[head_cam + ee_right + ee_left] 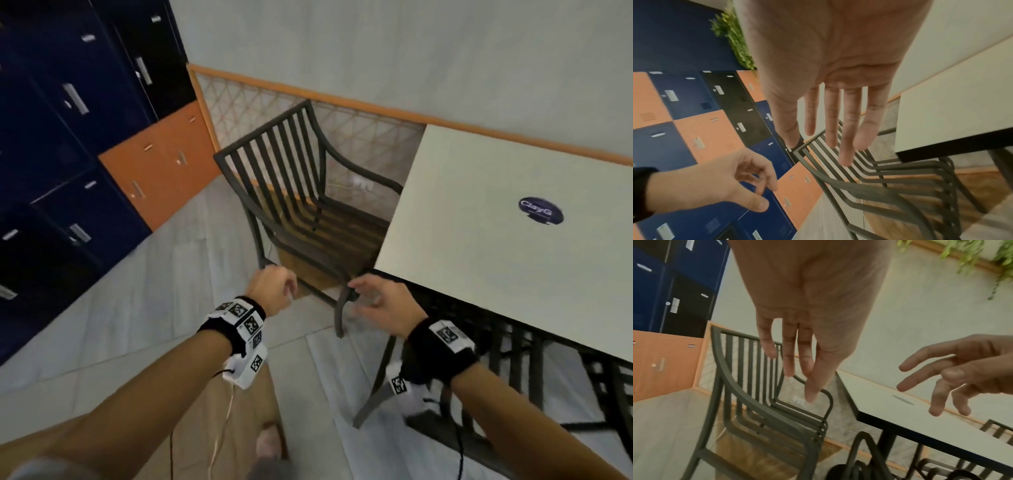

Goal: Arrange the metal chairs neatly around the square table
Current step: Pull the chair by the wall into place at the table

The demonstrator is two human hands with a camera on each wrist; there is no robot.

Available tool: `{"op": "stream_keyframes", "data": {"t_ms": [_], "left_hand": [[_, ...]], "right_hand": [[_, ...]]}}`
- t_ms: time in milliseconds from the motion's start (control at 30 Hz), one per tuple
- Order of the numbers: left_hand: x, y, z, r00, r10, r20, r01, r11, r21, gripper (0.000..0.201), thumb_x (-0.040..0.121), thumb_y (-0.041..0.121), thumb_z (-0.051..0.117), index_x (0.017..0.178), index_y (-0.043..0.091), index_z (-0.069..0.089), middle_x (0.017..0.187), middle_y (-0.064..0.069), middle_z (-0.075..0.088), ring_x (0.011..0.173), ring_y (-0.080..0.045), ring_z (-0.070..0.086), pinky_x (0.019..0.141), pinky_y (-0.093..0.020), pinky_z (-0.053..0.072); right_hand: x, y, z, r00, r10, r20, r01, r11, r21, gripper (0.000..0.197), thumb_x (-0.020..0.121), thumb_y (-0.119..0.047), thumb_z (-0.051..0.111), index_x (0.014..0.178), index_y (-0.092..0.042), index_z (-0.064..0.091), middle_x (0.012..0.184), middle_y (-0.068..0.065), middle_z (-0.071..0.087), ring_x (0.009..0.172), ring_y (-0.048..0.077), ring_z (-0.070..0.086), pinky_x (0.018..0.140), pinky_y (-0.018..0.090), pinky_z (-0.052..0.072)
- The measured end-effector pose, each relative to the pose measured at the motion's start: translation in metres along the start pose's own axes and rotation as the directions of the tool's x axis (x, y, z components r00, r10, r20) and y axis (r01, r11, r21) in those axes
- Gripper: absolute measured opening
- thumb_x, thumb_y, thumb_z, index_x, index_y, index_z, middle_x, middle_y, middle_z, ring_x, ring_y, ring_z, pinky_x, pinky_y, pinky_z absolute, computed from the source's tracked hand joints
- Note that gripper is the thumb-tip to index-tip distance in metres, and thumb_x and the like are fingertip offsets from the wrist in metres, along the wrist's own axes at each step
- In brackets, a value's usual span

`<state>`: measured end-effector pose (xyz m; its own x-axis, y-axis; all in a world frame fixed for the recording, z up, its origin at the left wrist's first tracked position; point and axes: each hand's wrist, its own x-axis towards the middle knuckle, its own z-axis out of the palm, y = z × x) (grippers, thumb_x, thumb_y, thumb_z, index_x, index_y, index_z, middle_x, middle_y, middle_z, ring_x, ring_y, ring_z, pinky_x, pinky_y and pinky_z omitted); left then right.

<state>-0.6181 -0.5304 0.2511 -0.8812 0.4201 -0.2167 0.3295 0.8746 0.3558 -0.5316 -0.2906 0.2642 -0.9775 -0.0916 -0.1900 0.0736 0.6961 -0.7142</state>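
Observation:
A dark metal chair (291,192) with a slatted back stands at the left side of the square white-topped table (513,260), its seat facing the table. My left hand (274,287) hovers just in front of the chair's near side and holds nothing, its fingers relaxed (789,363). My right hand (370,298) is beside the chair's near front leg and the table corner, fingers spread (846,146) and empty. Neither hand touches the chair (748,402) in the wrist views. A second metal chair (513,359) sits tucked under the table's near edge.
Blue and orange lockers (68,137) line the left wall. A low lattice panel with an orange rail (342,113) runs behind the chair and table. Bare grey floor (154,291) lies between the lockers and the chair. Green plants (972,254) hang high on the wall.

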Motion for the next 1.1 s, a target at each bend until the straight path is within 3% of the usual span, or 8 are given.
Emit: {"op": "stream_keyframes", "data": {"t_ms": [100,267,433,533,633,733,933,1100], "left_hand": [[0.036,-0.054,-0.027,1.000,-0.001,-0.003,0.001,0.998,0.059,0.018,0.074,0.010,0.069,0.090,0.018,0.068,0.090,-0.001,0.067,0.088,-0.022,0.063,0.078,-0.034,0.053],[0.110,-0.120,-0.041,0.999,-0.017,0.027,0.014,0.995,0.096,0.027,0.075,0.009,0.068,0.098,0.022,0.065,0.109,-0.002,0.066,0.102,-0.024,0.061,0.090,-0.037,0.047],[0.190,-0.156,-0.032,0.997,-0.051,0.061,0.045,0.995,0.088,0.045,0.079,0.005,0.067,0.122,0.014,0.059,0.131,-0.007,0.058,0.121,-0.028,0.055,0.103,-0.041,0.045],[0.239,-0.172,-0.019,0.992,-0.094,0.079,0.087,0.992,0.087,0.051,0.081,0.005,0.065,0.130,0.010,0.053,0.138,-0.012,0.052,0.125,-0.031,0.052,0.106,-0.042,0.044],[0.288,-0.187,-0.001,0.991,-0.063,0.118,0.050,0.992,0.114,0.053,0.081,0.003,0.062,0.132,0.009,0.050,0.141,-0.014,0.049,0.126,-0.033,0.050,0.105,-0.045,0.044],[0.336,-0.199,0.020,0.990,0.006,0.143,-0.032,0.984,0.176,0.053,0.078,0.006,0.067,0.129,0.009,0.051,0.136,-0.011,0.052,0.122,-0.031,0.053,0.103,-0.045,0.046],[0.397,-0.222,0.048,0.948,-0.020,0.319,-0.117,0.908,0.403,0.066,0.085,0.009,0.061,0.144,0.015,0.032,0.154,-0.005,0.033,0.147,-0.023,0.021,0.122,-0.050,0.011],[0.418,-0.247,0.054,0.927,0.013,0.375,-0.232,0.805,0.546,0.034,0.088,0.028,0.057,0.122,0.028,0.055,0.126,0.005,0.061,0.129,-0.020,0.046,0.115,-0.065,-0.008]], "right_hand": [[0.068,-0.028,0.018,0.998,0.060,-0.016,-0.058,0.993,0.104,0.028,0.080,-0.026,0.072,0.107,-0.028,0.062,0.105,-0.003,0.067,0.082,0.019,0.068,0.083,0.033,0.055],[0.168,-0.031,0.041,0.974,0.219,-0.057,-0.207,0.964,0.166,0.022,0.082,-0.025,0.070,0.104,-0.025,0.065,0.104,0.002,0.071,0.092,0.019,0.065,0.091,0.036,0.052],[0.251,-0.002,0.061,0.939,0.342,0.026,-0.343,0.939,0.022,0.025,0.082,-0.023,0.066,0.107,-0.022,0.062,0.107,0.007,0.066,0.092,0.024,0.063,0.088,0.034,0.052],[0.295,0.032,0.080,0.916,0.392,0.087,-0.380,0.917,-0.120,0.037,0.080,-0.028,0.062,0.116,-0.026,0.052,0.116,0.009,0.062,0.097,0.028,0.061,0.084,0.035,0.051],[0.338,0.061,0.095,0.875,0.454,0.171,-0.415,0.883,-0.220,0.058,0.080,-0.028,0.062,0.133,-0.027,0.037,0.131,0.012,0.051,0.113,0.033,0.054,0.095,0.042,0.048],[0.371,0.081,0.112,0.872,0.466,0.152,-0.394,0.851,-0.348,0.066,0.085,-0.025,0.062,0.141,-0.018,0.028,0.140,0.016,0.043,0.124,0.036,0.046,0.101,0.047,0.040],[0.403,0.098,0.157,0.866,0.465,0.184,-0.370,0.843,-0.390,0.054,0.093,-0.023,0.049,0.142,-0.015,0.027,0.138,0.014,0.047,0.122,0.035,0.047,0.101,0.050,0.039],[0.405,0.109,0.165,0.833,0.519,0.191,-0.414,0.815,-0.407,0.045,0.093,-0.014,0.044,0.136,-0.015,0.032,0.136,0.015,0.045,0.123,0.034,0.044,0.100,0.056,0.038]]}}
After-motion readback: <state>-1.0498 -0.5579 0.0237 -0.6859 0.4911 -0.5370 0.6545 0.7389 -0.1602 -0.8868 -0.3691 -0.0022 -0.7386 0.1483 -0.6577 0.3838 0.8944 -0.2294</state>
